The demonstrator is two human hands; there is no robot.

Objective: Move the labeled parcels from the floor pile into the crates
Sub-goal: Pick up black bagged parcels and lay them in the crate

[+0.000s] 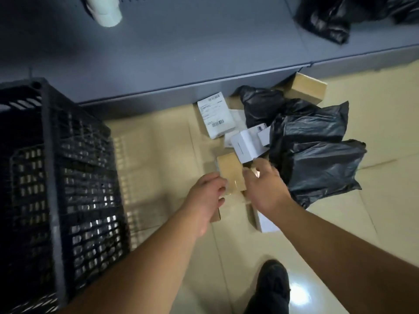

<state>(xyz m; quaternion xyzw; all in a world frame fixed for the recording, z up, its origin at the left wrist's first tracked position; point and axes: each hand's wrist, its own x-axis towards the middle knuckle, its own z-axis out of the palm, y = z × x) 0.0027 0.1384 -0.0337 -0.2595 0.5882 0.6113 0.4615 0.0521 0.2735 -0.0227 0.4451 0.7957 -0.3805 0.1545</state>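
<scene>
Both hands down over a small brown cardboard box (231, 171) at centre frame, on the near edge of the floor pile (283, 137). Left hand (207, 196) against the box's left side, fingers curled at its edge; right hand (264, 184) over its right side, fingers bent down across the top corner. Probably a two-handed grip just closing, though motion blur leaves it unclear whether either hand is truly clamped or merely touching.

Black crate (56, 177) at the left of the frame, open top facing up, well apart from the box. Rest of the pile at centre right: a labelled white parcel (215, 115), a small white box (246, 145) just above the brown one, black poly bags (317, 159), another brown box (308, 88) up by the grey shelf base (181, 64).

Risks from here: a loose pinch on a smooth taped carton, so a slip on the lift; the white box resting against the brown one, liable to tumble once its neighbour goes; a swing left catching the crate's rim rather than clearing it.

Hard to tell: crate contents lost in darkness; any label on the brown box hidden under the hands; a further box beneath the left wrist mostly covered; fingertips of both hands blurred
</scene>
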